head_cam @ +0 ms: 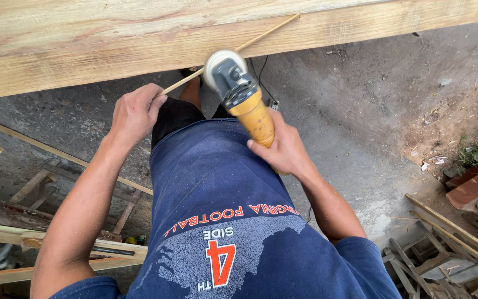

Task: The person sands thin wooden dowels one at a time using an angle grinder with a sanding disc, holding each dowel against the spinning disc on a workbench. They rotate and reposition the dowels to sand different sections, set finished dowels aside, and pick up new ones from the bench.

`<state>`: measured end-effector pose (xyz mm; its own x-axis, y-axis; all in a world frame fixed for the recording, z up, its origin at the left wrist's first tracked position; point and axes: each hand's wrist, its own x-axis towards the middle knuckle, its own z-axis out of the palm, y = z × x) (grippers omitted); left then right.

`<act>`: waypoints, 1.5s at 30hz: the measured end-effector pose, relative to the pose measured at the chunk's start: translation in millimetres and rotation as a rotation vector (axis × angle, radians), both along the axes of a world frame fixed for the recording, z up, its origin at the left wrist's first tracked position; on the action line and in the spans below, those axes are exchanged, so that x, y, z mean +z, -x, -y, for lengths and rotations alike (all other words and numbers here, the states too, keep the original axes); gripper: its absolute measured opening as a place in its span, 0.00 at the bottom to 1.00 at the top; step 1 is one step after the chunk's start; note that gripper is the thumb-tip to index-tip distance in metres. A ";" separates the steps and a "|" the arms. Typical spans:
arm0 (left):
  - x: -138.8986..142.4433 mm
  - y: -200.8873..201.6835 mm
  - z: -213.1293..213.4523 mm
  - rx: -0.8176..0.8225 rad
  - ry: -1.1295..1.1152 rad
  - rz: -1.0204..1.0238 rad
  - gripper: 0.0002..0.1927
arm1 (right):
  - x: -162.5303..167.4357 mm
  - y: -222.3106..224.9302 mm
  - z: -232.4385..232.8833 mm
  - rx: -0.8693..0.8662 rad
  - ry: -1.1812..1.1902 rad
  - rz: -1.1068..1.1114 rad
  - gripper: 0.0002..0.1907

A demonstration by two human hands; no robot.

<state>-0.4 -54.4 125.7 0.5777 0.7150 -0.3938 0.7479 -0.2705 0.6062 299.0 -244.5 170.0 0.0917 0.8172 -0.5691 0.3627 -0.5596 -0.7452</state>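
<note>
With the right hand [283,149] wrapped around the yellow angle grinder [239,91] at the big timber beam [139,39], and the left hand [134,113] pinching the thin wooden stick [233,51] against the beam's edge, a steady wrist and light pressure seem wise.

The person wears a dark blue T-shirt [222,182] that fills the lower middle of the frame, its short sleeves ending at the lower left and lower right. Its front carries orange and pale lettering, a large orange numeral outlined in white, and a grey speckled shape like a map. Black shorts [175,116] show above the shirt's hem, near the centre. Both forearms are bare.
</note>
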 end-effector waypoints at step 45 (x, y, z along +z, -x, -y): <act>-22.0 6.2 5.7 -0.129 -0.265 0.027 0.06 | -10.6 -81.5 15.0 -0.409 0.051 0.194 0.31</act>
<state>-6.6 -60.1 103.7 0.6781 0.7110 -0.1862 0.6817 -0.5136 0.5210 380.5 -259.5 159.4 0.5101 0.6628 -0.5482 0.2341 -0.7202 -0.6530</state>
